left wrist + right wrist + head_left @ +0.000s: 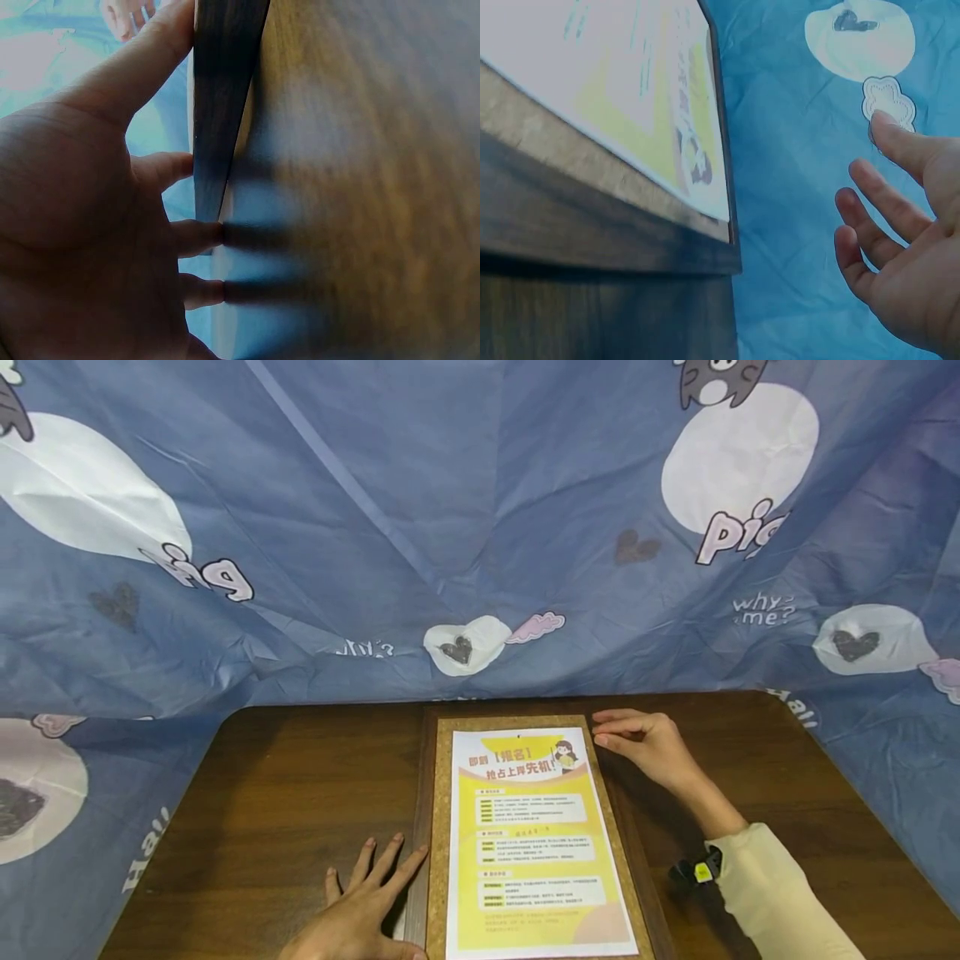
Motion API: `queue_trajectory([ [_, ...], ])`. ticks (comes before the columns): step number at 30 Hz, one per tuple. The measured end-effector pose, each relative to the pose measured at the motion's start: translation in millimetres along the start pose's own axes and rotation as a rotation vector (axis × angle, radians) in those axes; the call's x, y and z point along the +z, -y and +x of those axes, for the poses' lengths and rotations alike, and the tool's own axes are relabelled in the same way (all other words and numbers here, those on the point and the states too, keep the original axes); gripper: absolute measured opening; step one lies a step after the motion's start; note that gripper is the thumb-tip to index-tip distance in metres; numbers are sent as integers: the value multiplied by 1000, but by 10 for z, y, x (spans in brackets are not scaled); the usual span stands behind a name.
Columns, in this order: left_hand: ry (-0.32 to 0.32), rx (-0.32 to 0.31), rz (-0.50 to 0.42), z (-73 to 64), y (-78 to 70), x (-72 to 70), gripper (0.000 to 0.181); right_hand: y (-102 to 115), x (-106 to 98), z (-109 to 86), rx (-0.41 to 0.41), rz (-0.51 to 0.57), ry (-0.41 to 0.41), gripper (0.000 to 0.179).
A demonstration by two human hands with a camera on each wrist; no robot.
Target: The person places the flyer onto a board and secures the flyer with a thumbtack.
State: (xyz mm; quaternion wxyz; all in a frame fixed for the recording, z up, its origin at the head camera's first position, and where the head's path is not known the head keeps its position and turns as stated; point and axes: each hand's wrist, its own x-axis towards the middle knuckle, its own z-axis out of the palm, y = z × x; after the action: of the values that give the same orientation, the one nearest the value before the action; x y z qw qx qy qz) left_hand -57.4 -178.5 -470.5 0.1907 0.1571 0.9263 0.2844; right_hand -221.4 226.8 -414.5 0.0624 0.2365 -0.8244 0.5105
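A framed cork board [444, 827] lies on the table with a yellow and white printed poster [517, 860] on it. A small dark dot, perhaps a pin, shows at the poster's top middle. My left hand [360, 910] is spread on the table at the board's left side. In the left wrist view, its thumb and index finger touch the dark wooden frame [225, 97]. Beside the board's top right corner is my right hand [652, 747], fingers loosely bent and holding nothing. The right wrist view shows this hand [907, 240] apart from the frame corner [731, 262].
The dark brown wooden table [300, 785] has rounded far corners. Behind it hangs a blue cloth [360, 510] printed with pigs, hearts and letters. A dark strap with a yellow-faced device [703, 872] sits at my right wrist.
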Motion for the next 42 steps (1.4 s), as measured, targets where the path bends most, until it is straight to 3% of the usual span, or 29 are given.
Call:
queue_trajectory([
  [12,-4,10,-20,5,15,12,113,70,199,157,-21,90,27,12],
  [21,3,3,-15,4,1,-2,112,122,330,223,37,78,57,12],
  [42,11,-9,-3,6,18,-9,112,249,560,395,95,128,29,15],
])
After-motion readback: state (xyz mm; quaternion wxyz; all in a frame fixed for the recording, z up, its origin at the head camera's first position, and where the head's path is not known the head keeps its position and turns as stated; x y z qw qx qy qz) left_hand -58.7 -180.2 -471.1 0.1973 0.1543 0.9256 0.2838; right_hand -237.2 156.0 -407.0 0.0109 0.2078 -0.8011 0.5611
